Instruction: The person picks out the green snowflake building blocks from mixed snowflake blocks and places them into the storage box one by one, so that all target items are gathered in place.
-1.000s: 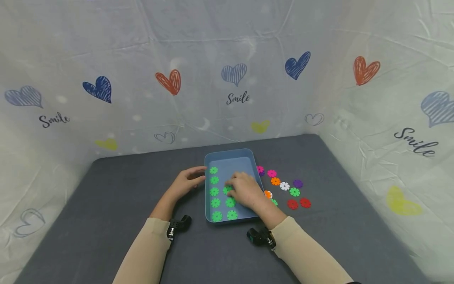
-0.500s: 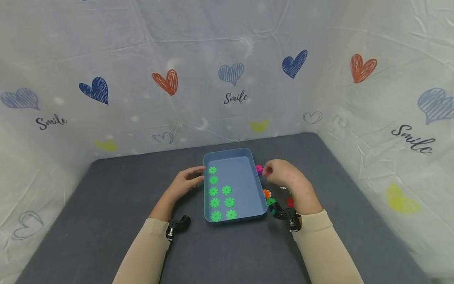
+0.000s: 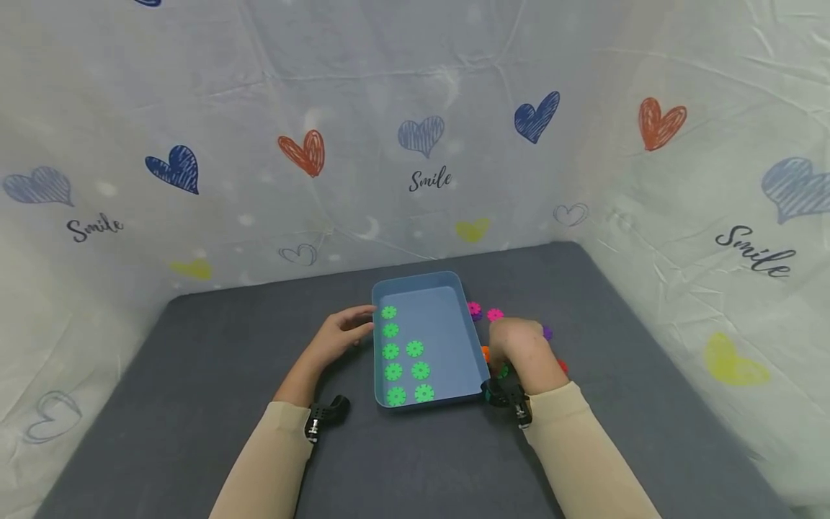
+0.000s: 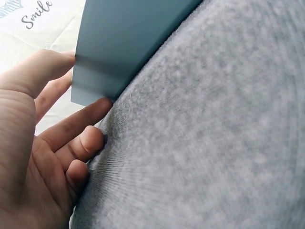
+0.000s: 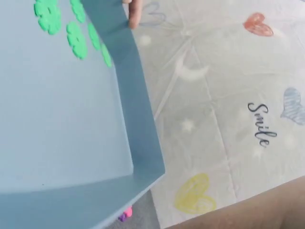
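Observation:
A blue tray [image 3: 431,299] lies on the dark table, holding several green notched plastic discs [image 3: 415,349] in two columns at its left side. My left hand [image 3: 337,335] is at the tray's left wall, fingers loosely bent. The left wrist view shows the thumb at the tray's rim and a fingertip at the base of its wall. My right hand [image 3: 521,344] reaches down among loose discs just right of the tray, close to a green disc [image 3: 503,370]. Its fingertips are mostly hidden behind the hand, and I cannot tell whether they pinch a disc.
More discs lie right of the tray: pink [image 3: 496,315], orange [image 3: 485,353], purple [image 3: 547,332] and red [image 3: 563,366], some partly covered by the right hand. A white cloth with printed hearts [image 3: 421,135] hangs behind the table and along its sides.
My right hand has left the tray's inside, moved right to the pink discs, then come down nearer the green one. The upper disc of the second column was left in place. My left hand stays put.

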`<state>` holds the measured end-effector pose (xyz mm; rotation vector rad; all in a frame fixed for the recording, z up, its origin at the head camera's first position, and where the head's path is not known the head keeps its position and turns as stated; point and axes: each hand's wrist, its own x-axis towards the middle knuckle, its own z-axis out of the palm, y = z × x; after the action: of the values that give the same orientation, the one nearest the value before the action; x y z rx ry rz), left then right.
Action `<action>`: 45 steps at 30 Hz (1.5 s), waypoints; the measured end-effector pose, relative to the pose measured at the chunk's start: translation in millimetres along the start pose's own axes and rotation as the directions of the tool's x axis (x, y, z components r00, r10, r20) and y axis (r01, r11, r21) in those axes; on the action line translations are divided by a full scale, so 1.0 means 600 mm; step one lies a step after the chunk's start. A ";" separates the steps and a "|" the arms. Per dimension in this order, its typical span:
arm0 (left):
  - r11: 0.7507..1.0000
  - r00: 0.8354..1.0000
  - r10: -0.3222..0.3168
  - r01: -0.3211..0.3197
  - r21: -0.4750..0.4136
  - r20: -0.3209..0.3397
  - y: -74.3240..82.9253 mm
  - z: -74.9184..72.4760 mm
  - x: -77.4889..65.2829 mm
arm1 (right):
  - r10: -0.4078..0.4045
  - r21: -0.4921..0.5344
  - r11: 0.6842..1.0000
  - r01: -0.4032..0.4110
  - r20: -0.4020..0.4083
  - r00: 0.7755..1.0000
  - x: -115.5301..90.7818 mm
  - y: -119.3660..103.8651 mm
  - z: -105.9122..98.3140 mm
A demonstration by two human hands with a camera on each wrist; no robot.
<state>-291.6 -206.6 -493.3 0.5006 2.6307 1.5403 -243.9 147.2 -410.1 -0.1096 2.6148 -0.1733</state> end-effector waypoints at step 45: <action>0.999 1.000 0.007 -0.007 -0.039 0.003 0.005 0.000 -0.003 | -0.530 -0.142 0.847 0.512 -0.264 0.806 0.120 -0.159 -0.020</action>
<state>-289.2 -205.8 -490.9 0.5096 2.5943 1.5878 -308.0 46.2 -421.6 -0.9005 2.8200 -0.3173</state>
